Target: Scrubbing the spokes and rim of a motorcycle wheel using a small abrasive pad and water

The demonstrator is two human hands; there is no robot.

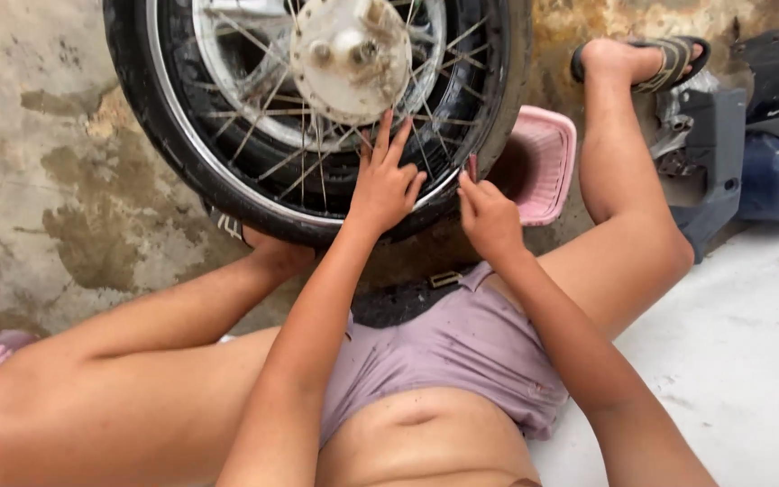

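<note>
Tyre-levering stage at the spoked motorcycle wheel [317, 108] lying on the wet concrete floor [56, 189] between the legs: left hand [386, 185] spread flat on spokes and rim, right hand [489, 216] clenched on a slim tool [472, 168] at the tyre edge; next, probably steady prying without slipping.

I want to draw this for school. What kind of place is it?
Probably an outdoor spot for fixing motorbikes, maybe a yard or roadside repair corner. The left hand rests on a spoked wheel with its tyre, the concrete ground is stained and damp, and part of a scooter stands nearby.
</note>
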